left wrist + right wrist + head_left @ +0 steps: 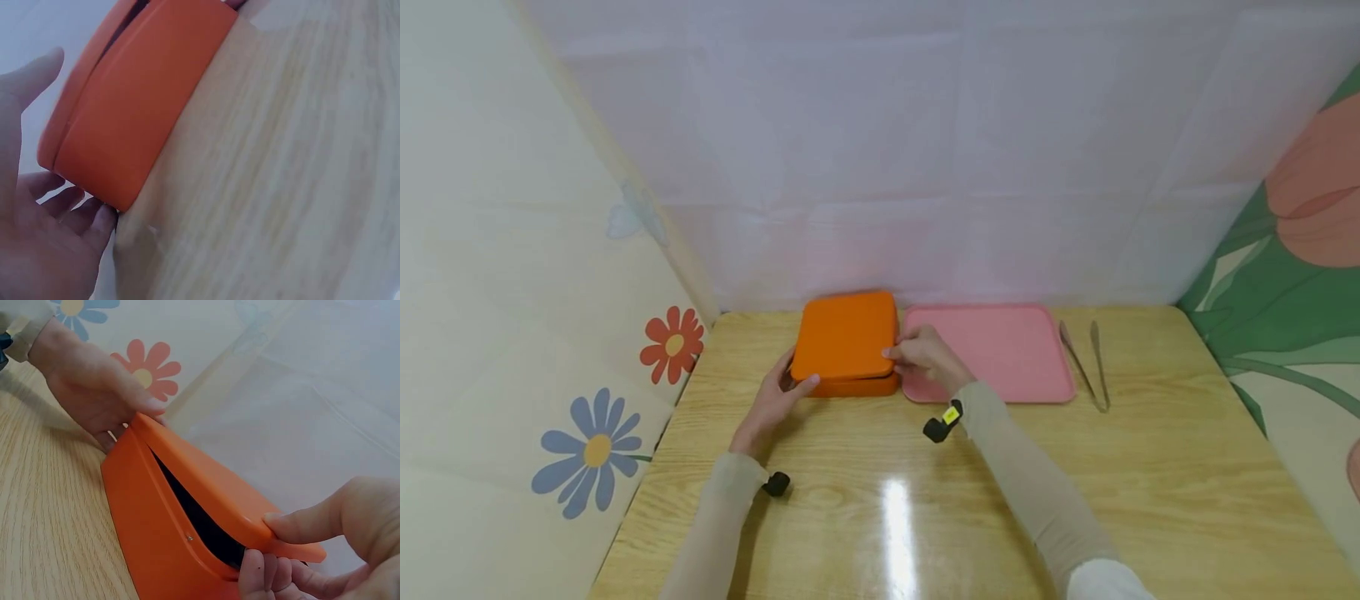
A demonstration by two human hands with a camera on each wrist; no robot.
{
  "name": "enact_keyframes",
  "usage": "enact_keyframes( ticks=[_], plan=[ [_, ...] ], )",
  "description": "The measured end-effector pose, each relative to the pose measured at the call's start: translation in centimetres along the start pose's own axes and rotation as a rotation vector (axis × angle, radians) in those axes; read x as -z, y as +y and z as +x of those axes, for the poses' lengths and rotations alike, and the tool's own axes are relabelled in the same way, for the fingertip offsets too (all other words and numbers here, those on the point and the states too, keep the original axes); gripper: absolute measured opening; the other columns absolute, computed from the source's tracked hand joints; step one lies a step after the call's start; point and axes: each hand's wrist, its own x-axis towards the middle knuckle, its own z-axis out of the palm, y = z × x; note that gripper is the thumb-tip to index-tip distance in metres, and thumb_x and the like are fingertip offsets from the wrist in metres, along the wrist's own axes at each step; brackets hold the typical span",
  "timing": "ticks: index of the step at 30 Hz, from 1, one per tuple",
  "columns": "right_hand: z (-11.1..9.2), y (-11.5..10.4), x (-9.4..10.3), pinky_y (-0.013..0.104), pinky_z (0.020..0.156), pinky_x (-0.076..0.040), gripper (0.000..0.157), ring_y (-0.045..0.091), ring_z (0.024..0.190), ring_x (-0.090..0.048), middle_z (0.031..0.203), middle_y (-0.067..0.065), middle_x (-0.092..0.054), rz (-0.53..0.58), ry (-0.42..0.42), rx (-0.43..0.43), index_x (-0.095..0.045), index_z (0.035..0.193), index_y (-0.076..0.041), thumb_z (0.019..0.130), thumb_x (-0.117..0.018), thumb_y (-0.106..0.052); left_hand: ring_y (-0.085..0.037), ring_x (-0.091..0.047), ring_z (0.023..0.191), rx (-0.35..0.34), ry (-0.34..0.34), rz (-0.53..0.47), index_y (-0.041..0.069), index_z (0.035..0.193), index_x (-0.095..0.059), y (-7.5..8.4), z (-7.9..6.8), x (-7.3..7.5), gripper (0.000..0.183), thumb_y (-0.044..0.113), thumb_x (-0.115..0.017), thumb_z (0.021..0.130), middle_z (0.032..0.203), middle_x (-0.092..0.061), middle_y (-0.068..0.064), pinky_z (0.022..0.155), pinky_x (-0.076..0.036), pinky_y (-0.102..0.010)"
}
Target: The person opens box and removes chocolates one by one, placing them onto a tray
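An orange box (853, 387) stands on the table by the back wall, its orange lid (844, 333) raised a little along the front right. My left hand (767, 407) holds the box's left front corner. In the left wrist view the bent fingers (100, 226) touch the box's end, and the thumb is up beside the lid. At the right front corner, my right hand (928, 357) pinches the lid between thumb (300, 525) and fingers. A dark gap shows under the lid in the right wrist view; the contents cannot be made out.
A pink tray (1000, 354) lies just right of the box, partly behind the right hand. Metal tongs (1097, 379) with spread arms lie right of the tray. The wooden table (850, 500) meets a cloth-covered wall (925, 167) at the back.
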Motion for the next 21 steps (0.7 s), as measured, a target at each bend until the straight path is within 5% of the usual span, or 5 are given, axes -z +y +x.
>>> enact_keyframes(
  ticks=[21],
  plan=[
    [-0.3,-0.1,-0.3,0.022,0.071,-0.059,0.037,0.014,0.079,-0.065,0.104,0.010,-0.062,-0.009,0.021,0.003,-0.057,0.128,0.005,0.097,-0.075,0.001,-0.030,-0.027,0.163,0.049,0.070,-0.104,0.015,0.172,-0.021,2.0,0.0,0.2,0.082,0.042,-0.065,0.108,0.178,-0.021,-0.008,0.131,-0.028,-0.050]
  ],
)
